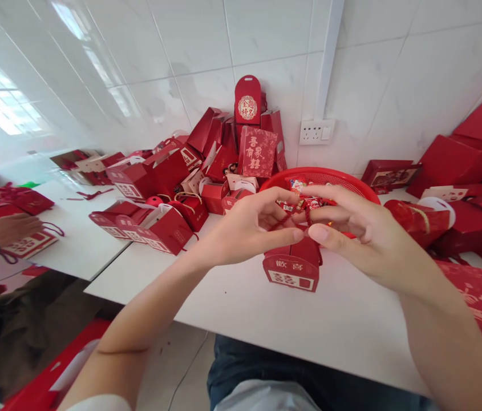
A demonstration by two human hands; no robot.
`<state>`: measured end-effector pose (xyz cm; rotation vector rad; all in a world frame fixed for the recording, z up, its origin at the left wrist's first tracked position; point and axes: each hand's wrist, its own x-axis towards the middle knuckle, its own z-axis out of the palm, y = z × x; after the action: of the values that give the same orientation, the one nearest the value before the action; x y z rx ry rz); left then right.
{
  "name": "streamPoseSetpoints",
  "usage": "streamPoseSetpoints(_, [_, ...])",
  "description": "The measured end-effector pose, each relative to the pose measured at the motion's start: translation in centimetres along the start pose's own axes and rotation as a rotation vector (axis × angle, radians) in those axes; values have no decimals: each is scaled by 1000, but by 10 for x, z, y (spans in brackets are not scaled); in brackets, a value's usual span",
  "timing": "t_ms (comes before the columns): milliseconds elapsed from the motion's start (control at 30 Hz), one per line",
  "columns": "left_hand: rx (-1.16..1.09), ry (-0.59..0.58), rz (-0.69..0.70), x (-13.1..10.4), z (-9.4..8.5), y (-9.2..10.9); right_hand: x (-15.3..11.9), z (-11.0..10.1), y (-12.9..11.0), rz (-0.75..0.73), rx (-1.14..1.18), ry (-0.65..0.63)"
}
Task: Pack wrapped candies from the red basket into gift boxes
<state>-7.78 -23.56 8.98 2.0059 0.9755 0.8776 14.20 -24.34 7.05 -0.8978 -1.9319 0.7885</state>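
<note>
A small red gift box (292,265) with a white label and Chinese characters stands upright on the white table in front of me. Both my hands meet over its top, around its dark red cord handle (308,212). My left hand (244,228) comes in from the left, its curled fingers and thumb closed at the cord. From the right, my right hand (367,234) also has bent fingers and thumb at the cord. The fingers partly cover the cord. Right behind them is a red plastic basket (339,177) with small wrapped sweets (298,185) in it.
Joined red boxes (150,228) lie on the white table (232,297) to the left. Behind is a pile of red boxes (258,151) against the tiled wall. More boxes (446,165) are stacked at right. At far left, another person's hand (7,231) touches a red box.
</note>
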Motion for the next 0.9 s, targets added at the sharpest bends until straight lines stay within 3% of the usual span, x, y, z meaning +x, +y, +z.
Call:
streamPoseSetpoints(233, [22,156,-39,17,14,-1,-7,5,-3,-10,-93,32])
streamPoseSetpoints(433, [34,178,-49,19,15,-4,-9,6,-1,-32,-86,8])
streamPoseSetpoints(667, [-168,186,-36,19,24,1,-8,11,-4,-76,-8,-71])
streamPoseSetpoints(900, [-151,318,-11,18,4,7,-7,-2,-6,-90,108,22])
